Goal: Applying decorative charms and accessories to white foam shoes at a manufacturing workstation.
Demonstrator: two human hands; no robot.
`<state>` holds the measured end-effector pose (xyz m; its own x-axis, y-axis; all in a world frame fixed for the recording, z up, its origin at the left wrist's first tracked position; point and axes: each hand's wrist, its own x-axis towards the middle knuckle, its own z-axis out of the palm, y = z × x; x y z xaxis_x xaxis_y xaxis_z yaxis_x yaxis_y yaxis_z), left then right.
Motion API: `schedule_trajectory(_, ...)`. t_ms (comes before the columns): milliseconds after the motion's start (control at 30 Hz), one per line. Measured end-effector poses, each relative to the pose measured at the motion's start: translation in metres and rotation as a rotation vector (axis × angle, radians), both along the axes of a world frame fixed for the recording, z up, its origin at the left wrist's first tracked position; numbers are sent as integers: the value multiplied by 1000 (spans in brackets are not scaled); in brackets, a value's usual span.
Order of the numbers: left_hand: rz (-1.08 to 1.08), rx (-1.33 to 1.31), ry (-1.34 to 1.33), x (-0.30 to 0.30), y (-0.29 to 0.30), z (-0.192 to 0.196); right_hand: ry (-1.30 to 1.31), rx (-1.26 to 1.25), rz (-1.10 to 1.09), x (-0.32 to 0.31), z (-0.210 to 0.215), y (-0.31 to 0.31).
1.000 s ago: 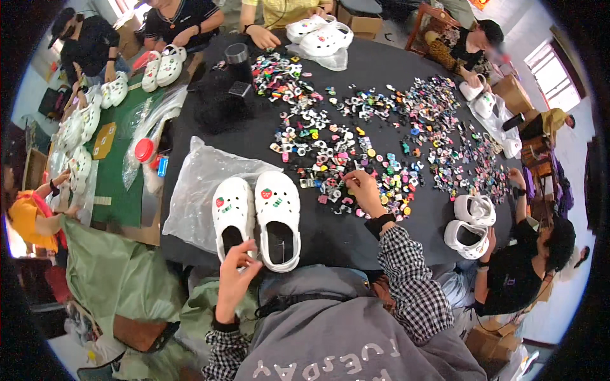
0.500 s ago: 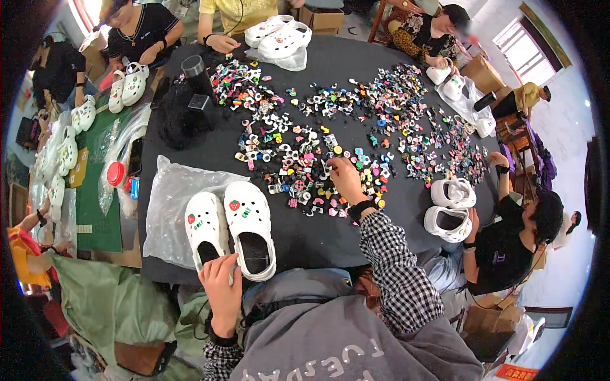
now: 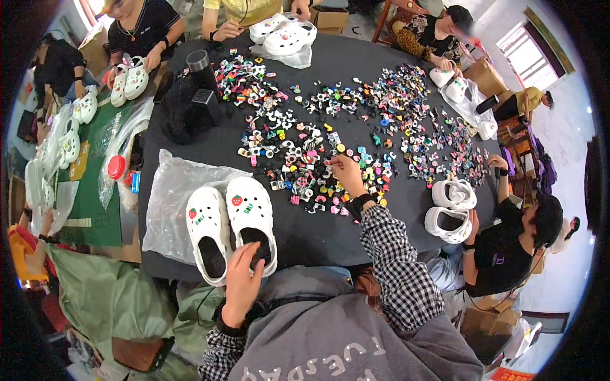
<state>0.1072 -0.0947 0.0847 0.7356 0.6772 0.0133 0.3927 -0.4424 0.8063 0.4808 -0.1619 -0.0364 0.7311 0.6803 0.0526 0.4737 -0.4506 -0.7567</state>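
Note:
A pair of white clogs lies before me at the table's near left, toes pointing away: the left clog [image 3: 207, 235] and the right clog [image 3: 249, 213]. Each carries a strawberry charm and green letter charms near the toe. My left hand [image 3: 243, 276] is at the right clog's heel, fingers stretched out and thumb apart. Among the loose shoe charms [image 3: 305, 155], my right hand [image 3: 349, 176] has its fingertips pinched together; what they hold, if anything, is too small to make out.
Under the clogs' toes spreads a clear plastic bag [image 3: 168, 219]. Another white pair [image 3: 448, 223] stands at the right edge of the black table [image 3: 311, 244]. Black bottles [image 3: 202, 73] stand far left. Several people with white clogs sit around, beside a green mat [image 3: 101, 222].
My left hand has moved right, from the left clog's heel to the right clog's, and its fingers have spread. The left clog has shifted toward me. My right hand stays among the charms.

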Motion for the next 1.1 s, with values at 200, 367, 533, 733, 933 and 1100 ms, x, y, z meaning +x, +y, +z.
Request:
schedule_trajectory(200,20,-412,-2,3,5,-6,-239,-46,-8,1,4,-2)
schedule_trajectory(367,174,-983,-385,9,6,-31,-307,-232,86,-12,19,1)
schedule_trajectory(533,260,-1334,-761,28,11,-58,-351,-342,101,-9,17,-1)
schedule_trajectory(733,297,-1558,-847,40,21,-76,-341,-284,151,-10,19,-6)
schedule_trajectory(933,317,-1555,-821,42,21,-76,-393,-294,203,-16,27,-6)
schedule_trajectory(1100,292,-1523,-851,43,19,-81,-339,-112,155,-4,10,-10)
